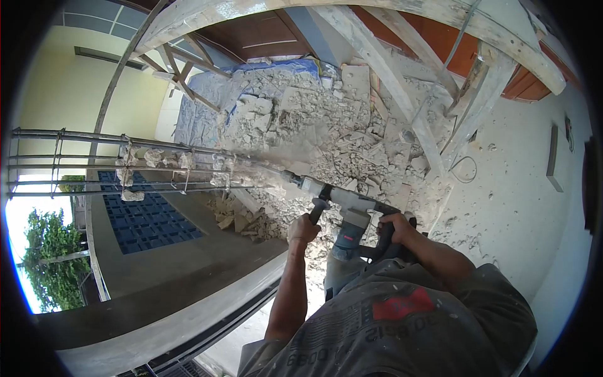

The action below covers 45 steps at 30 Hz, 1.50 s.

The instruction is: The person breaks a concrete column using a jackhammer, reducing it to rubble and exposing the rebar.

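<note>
A demolition hammer (pixel 352 202) lies across the middle of the head view, held in both hands. My left hand (pixel 304 230) is wrapped round its dark side handle (pixel 319 210). My right hand (pixel 397 227) grips the rear handle (pixel 385 242), close to my body. The chisel bit (pixel 269 168) points left to a chipped part of a concrete member, where pale dust blurs its tip. From there a cage of bare steel bars (pixel 81 141) runs leftward, with lumps of concrete (pixel 154 158) still stuck among the bars.
Broken concrete (pixel 352 151) covers the floor ahead, partly over a blue tarp (pixel 301 65). White-splashed timber braces (pixel 377 60) cross overhead and slope down at the right. A ledge (pixel 188 308) runs along the lower left, beside a blue block screen (pixel 147 210). A wire loop (pixel 465 169) lies at the right.
</note>
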Available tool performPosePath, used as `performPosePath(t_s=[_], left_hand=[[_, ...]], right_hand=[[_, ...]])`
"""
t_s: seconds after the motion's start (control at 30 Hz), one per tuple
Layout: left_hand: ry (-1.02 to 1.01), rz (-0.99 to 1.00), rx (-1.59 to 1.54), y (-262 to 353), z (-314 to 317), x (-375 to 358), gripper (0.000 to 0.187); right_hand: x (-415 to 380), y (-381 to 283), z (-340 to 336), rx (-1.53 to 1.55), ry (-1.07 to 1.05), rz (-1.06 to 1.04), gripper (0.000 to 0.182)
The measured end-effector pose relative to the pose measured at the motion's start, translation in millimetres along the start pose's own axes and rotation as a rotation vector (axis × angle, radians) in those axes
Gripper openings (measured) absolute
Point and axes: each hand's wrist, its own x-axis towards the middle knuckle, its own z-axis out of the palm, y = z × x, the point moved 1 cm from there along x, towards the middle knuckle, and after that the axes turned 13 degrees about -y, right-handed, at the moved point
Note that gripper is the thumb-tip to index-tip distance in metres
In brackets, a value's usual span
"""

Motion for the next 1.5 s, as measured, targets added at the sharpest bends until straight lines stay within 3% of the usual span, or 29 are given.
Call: performPosePath(t_s=[0.03,0.17,0.4,0.47,0.57,1.5], left_hand=[[-0.049,0.044,-0.050,-10,-3,4,0.041],[-0.081,-0.091,0.081,-13,8,0,0.041],[-0.180,-0.037,0.045,40,66,-55,0.046],[-0.188,-0.019,0.036,51,72,-74,0.044],[-0.189,-0.013,-0.017,56,75,-89,0.039],[-0.184,-0.018,-0.004,11,68,-112,0.038]], right_hand=[[13,13,-7,0.066,0.026,0.000,0.011],[22,45,-33,0.044,-0.018,-0.037,0.015],[-92,43,-56,0.027,0.118,-0.045,0.020],[-105,49,-67,0.058,0.154,0.016,0.024],[-117,57,-74,0.079,0.135,-0.051,0.023],[-107,106,-48,0.200,0.084,-0.012,0.026]])
